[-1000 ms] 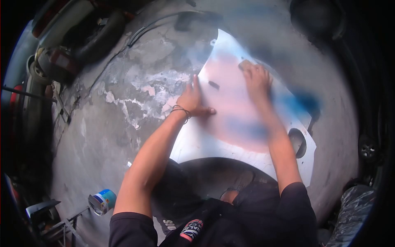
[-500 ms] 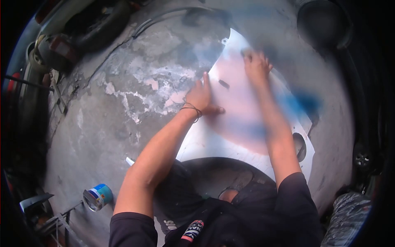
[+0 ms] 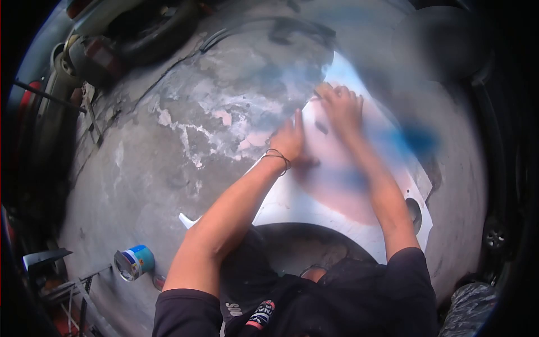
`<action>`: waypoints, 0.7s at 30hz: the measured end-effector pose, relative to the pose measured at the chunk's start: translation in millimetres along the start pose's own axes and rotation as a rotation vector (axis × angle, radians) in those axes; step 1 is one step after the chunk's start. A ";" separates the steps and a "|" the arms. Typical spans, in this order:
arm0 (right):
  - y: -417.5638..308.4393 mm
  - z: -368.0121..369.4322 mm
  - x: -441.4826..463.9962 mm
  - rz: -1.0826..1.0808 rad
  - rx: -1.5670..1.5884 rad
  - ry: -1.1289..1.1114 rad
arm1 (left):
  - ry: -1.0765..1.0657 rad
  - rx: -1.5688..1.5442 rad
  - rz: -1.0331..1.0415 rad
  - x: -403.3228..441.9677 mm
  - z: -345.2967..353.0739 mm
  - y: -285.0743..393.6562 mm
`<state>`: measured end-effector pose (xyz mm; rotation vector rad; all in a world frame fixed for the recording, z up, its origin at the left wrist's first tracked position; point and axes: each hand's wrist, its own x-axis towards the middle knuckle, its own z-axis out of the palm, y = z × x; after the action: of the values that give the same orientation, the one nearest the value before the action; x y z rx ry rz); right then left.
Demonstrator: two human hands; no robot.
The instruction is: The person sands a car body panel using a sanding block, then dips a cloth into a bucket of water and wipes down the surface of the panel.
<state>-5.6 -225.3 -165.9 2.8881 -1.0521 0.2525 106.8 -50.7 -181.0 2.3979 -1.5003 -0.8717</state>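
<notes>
A white car fender (image 3: 281,202) with a large pinkish patch (image 3: 331,163) lies in front of me, its wheel arch toward my body. My left hand (image 3: 289,140) rests on the fender's left edge, index finger stretched out and thumb spread over the panel. On the upper part, my right hand (image 3: 343,109) presses down with bent fingers. A small tan piece (image 3: 323,90), like sandpaper, shows under its fingertips; blur hides its exact shape. Between the hands is a dark slot (image 3: 321,128) in the panel.
A blue paint can (image 3: 135,262) sits on the stained concrete floor (image 3: 140,185) at lower left, beside a metal frame (image 3: 84,292). A tire (image 3: 151,33) lies at upper left. A crumpled plastic-like sheet (image 3: 469,312) is at lower right. Bluish smears blur the view.
My right hand has moved left across the fender, from its right side to the upper left edge. My left hand stays on the left edge. The whole view has shifted slightly.
</notes>
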 end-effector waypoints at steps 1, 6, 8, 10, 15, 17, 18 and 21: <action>7.4 6.3 1.2 0.004 0.006 -0.007 | 0.013 -0.049 0.029 -2.7 0.8 -2.4; 16.9 28.5 23.9 0.177 0.061 0.101 | -0.022 -0.058 -0.111 -23.3 -6.7 7.9; -5.4 35.5 5.6 -0.029 -0.045 0.083 | 0.045 -0.003 -0.100 -18.9 -1.3 6.4; -8.7 1.7 2.0 -0.038 -0.036 0.058 | 0.044 -0.017 -0.098 -18.7 4.7 3.1; 23.5 7.1 35.7 0.298 0.040 0.147 | -0.114 0.047 -0.083 -49.1 -12.8 -11.9; 5.2 1.2 16.8 0.247 0.137 0.055 | -0.130 0.053 -0.061 -45.3 -2.3 -20.8; -5.2 -1.3 4.3 0.135 0.073 0.031 | -0.121 0.052 -0.057 -42.3 -5.3 -20.2; 8.5 21.8 11.9 0.084 0.121 0.041 | -0.187 0.074 -0.058 -43.0 -2.8 -21.6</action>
<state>0.9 -241.7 -185.3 2.9336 -1.1925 0.3911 111.1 -3.5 -171.8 2.4837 -1.5596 -1.0987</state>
